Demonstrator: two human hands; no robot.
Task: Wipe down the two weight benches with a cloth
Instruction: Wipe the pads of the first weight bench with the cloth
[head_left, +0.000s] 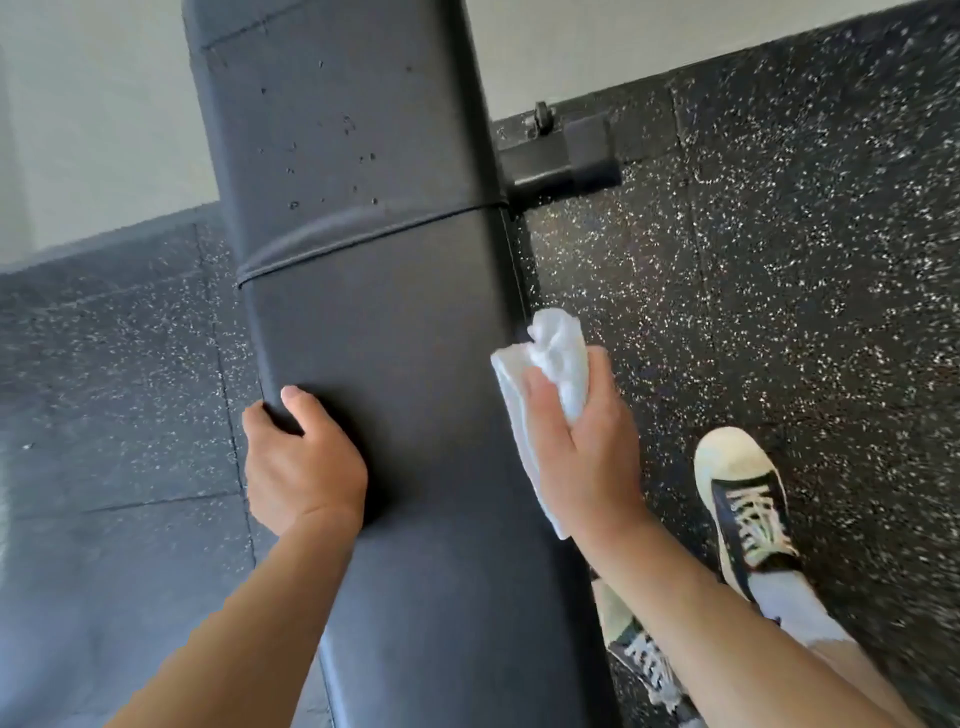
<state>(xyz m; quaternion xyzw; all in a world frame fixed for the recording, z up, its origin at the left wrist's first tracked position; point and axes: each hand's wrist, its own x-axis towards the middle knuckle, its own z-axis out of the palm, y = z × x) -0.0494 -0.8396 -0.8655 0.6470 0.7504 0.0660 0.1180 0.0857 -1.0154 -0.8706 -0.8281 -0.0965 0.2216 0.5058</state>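
A long black padded weight bench (395, 322) runs from the bottom of the view up to the top, with a seam across its middle and small droplets on the far pad. My left hand (301, 462) grips the bench's left edge, thumb on top and fingers curled over the side. My right hand (582, 447) holds a crumpled white cloth (550, 348) against the bench's right edge. Only one bench is in view.
The bench's black metal foot bar with a small wheel (561, 150) sticks out to the right. Black speckled rubber flooring (779, 260) surrounds the bench. A pale wall (93, 130) lies beyond. My sneakered feet (743, 499) stand right of the bench.
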